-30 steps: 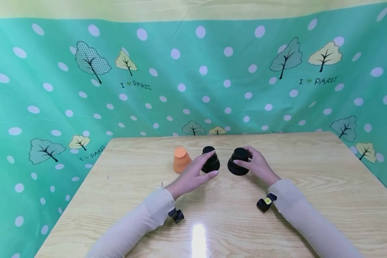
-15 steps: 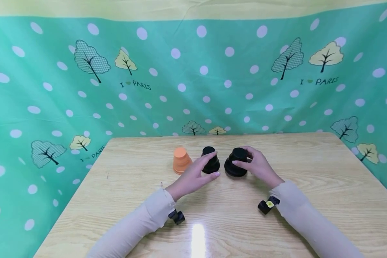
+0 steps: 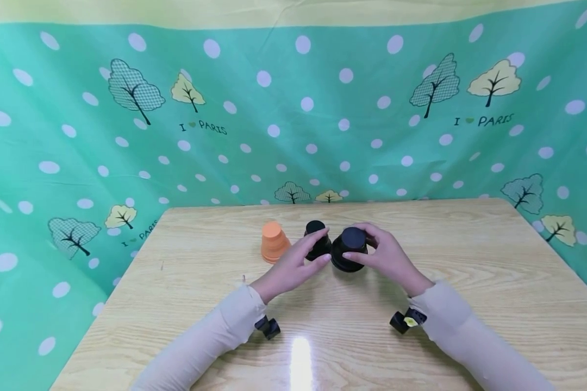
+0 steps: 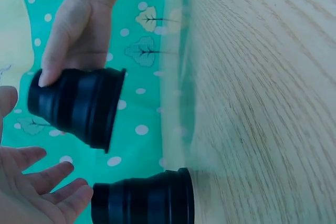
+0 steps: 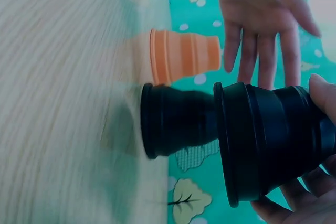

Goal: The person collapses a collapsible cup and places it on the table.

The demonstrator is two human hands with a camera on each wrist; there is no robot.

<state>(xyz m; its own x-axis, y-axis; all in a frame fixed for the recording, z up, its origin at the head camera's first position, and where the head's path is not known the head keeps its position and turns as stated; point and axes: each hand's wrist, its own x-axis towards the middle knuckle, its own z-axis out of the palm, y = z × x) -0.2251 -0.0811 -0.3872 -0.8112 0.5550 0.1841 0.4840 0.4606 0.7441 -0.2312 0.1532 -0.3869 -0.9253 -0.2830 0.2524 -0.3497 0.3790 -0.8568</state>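
My right hand [image 3: 385,258] grips a black stepped cup [image 3: 344,260], mouth down, by its narrow top between thumb and fingers. In the left wrist view this held cup [image 4: 79,108] is tilted and raised off the table. A second black cup [image 3: 316,251] stands mouth down on the table, just left of the held one. Beside it is my left hand [image 3: 293,269], with fingers extended and thumb apart, holding nothing; whether the fingertips touch the cup I cannot tell. Farther left an orange cup [image 3: 274,244] of the same stepped shape stands mouth down.
All this is on a pale wood-grain table [image 3: 469,250]. A green dotted curtain [image 3: 244,119] with printed trees hangs behind and beside it. Small black cameras are strapped at both wrists. A bright light reflection [image 3: 301,361] shows near the table's front.
My right hand has carried its black cup to the left and slightly nearer me, raising it, until it is close to the other black cup. The left hand has stayed almost still.
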